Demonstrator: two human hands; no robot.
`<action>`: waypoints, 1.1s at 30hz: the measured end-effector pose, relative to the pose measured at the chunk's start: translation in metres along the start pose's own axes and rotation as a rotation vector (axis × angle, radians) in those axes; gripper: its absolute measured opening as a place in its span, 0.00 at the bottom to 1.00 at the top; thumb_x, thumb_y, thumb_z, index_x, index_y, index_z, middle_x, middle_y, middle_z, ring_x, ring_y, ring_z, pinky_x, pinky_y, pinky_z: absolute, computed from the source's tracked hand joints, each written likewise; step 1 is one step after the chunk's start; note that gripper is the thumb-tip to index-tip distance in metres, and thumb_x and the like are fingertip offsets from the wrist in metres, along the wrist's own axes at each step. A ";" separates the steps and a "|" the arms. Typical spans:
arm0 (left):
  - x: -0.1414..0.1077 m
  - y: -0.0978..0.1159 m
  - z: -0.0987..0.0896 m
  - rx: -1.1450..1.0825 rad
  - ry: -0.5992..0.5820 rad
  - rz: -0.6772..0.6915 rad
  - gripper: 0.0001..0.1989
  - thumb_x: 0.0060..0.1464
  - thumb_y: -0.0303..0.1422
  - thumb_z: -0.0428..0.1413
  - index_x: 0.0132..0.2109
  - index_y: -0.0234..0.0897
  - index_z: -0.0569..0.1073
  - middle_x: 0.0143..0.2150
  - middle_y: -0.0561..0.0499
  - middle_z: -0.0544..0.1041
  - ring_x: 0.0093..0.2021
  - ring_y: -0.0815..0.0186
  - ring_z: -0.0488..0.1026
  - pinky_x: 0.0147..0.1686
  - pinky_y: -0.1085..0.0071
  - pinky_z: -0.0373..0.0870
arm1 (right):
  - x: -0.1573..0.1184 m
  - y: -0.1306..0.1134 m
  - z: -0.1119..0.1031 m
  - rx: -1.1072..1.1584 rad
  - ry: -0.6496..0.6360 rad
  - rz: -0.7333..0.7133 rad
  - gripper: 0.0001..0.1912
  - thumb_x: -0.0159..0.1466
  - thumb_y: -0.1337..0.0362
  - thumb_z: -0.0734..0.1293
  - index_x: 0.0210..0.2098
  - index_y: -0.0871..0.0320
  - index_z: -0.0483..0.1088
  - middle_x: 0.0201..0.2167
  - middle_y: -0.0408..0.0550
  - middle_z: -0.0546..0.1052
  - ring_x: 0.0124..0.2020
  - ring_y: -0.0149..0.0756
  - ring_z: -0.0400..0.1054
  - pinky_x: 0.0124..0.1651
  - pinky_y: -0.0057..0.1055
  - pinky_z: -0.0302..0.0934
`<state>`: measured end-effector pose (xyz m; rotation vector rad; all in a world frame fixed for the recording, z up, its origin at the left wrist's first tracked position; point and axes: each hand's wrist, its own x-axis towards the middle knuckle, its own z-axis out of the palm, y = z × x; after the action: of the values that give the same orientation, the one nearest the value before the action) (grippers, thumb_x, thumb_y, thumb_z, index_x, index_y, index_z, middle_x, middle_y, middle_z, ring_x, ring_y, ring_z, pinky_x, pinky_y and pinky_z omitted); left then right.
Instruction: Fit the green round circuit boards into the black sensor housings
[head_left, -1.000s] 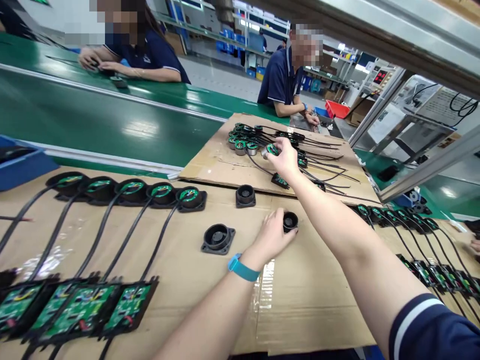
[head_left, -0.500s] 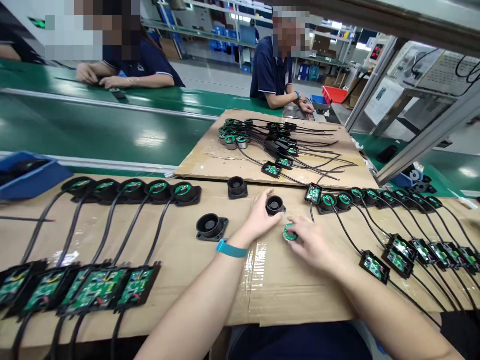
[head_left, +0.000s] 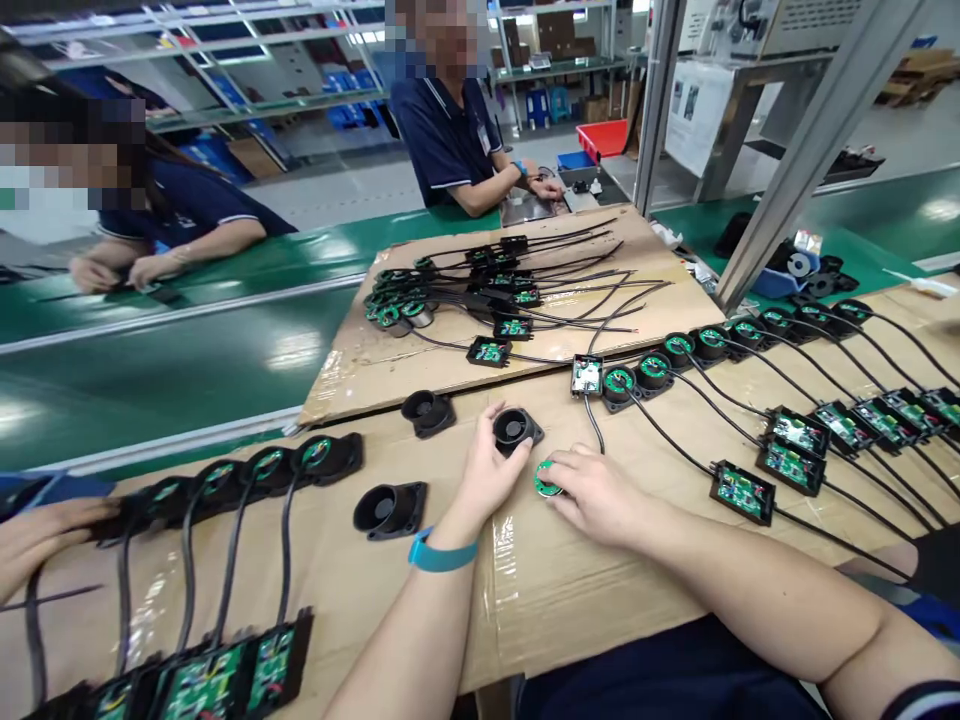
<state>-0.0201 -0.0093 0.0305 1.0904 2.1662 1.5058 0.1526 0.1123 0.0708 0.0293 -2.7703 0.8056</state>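
Observation:
My left hand [head_left: 486, 470], with a teal band at its wrist, has thumb and fingers around a black round housing [head_left: 514, 430] with a square flange. The housing rests on the cardboard. Just right of it, my right hand [head_left: 604, 492] grips a round green circuit board [head_left: 549, 478] by its edge, apart from the housing. A black cable [head_left: 595, 425] runs from behind the right hand to a small box with a circuit board [head_left: 586, 376]. Two more black housings stand to the left, one at the back [head_left: 427, 412] and one nearer [head_left: 390, 510].
Rows of wired housings lie at right [head_left: 654, 370] and left [head_left: 315, 455], with cables to open circuit boxes [head_left: 742, 490]. Behind, a raised cardboard sheet [head_left: 352, 360] bears more assemblies. Another person's hand [head_left: 52, 540] reaches the left row. Two people sit across the green conveyor.
The view has swung to the right. Another person's hand has come in at the left row. Both my hands keep their hold, the circuit board still close beside the housing.

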 end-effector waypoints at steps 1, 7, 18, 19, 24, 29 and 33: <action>0.000 0.000 0.000 0.005 0.010 -0.009 0.30 0.58 0.37 0.60 0.64 0.40 0.58 0.63 0.40 0.71 0.64 0.55 0.69 0.67 0.52 0.64 | -0.001 0.001 0.001 0.022 0.009 0.024 0.09 0.68 0.67 0.67 0.47 0.59 0.74 0.44 0.53 0.79 0.44 0.42 0.71 0.50 0.40 0.69; -0.003 0.005 0.001 0.068 0.008 0.052 0.26 0.57 0.36 0.61 0.61 0.40 0.66 0.64 0.41 0.71 0.64 0.54 0.70 0.66 0.51 0.65 | -0.005 0.013 0.000 0.318 0.354 0.162 0.29 0.65 0.64 0.71 0.64 0.58 0.66 0.50 0.55 0.80 0.46 0.43 0.77 0.53 0.41 0.73; -0.021 0.019 0.017 0.166 0.031 0.276 0.27 0.56 0.34 0.64 0.61 0.41 0.67 0.61 0.40 0.73 0.62 0.53 0.72 0.62 0.49 0.70 | -0.003 0.009 -0.010 0.569 0.722 0.166 0.35 0.65 0.60 0.73 0.68 0.56 0.62 0.58 0.55 0.77 0.56 0.42 0.75 0.60 0.38 0.72; -0.021 0.021 0.017 0.176 0.034 0.310 0.27 0.56 0.34 0.64 0.61 0.41 0.67 0.61 0.40 0.73 0.61 0.53 0.72 0.62 0.49 0.71 | -0.002 0.008 -0.009 0.510 0.706 0.126 0.34 0.65 0.61 0.73 0.68 0.56 0.63 0.58 0.54 0.77 0.54 0.41 0.76 0.59 0.37 0.73; -0.022 0.031 0.015 0.246 0.052 0.479 0.26 0.58 0.30 0.62 0.62 0.41 0.68 0.59 0.42 0.75 0.60 0.55 0.71 0.61 0.50 0.71 | 0.001 0.002 0.000 0.163 0.632 -0.096 0.27 0.67 0.66 0.70 0.65 0.58 0.67 0.57 0.58 0.78 0.56 0.43 0.75 0.59 0.38 0.73; -0.022 0.033 0.016 0.230 -0.001 0.468 0.26 0.57 0.27 0.61 0.62 0.41 0.68 0.59 0.43 0.75 0.60 0.55 0.71 0.62 0.51 0.71 | 0.002 0.005 0.001 0.097 0.559 -0.076 0.27 0.68 0.67 0.69 0.66 0.56 0.65 0.58 0.56 0.77 0.57 0.44 0.74 0.60 0.42 0.72; -0.024 0.033 0.019 0.182 0.019 0.402 0.26 0.54 0.27 0.61 0.59 0.40 0.69 0.56 0.44 0.76 0.57 0.56 0.73 0.59 0.54 0.73 | 0.002 0.002 0.000 0.081 0.536 -0.046 0.26 0.68 0.67 0.68 0.66 0.56 0.65 0.57 0.55 0.78 0.55 0.43 0.75 0.59 0.42 0.72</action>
<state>0.0212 -0.0076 0.0473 1.6600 2.2254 1.4938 0.1508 0.1135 0.0701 -0.0943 -2.2255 0.7773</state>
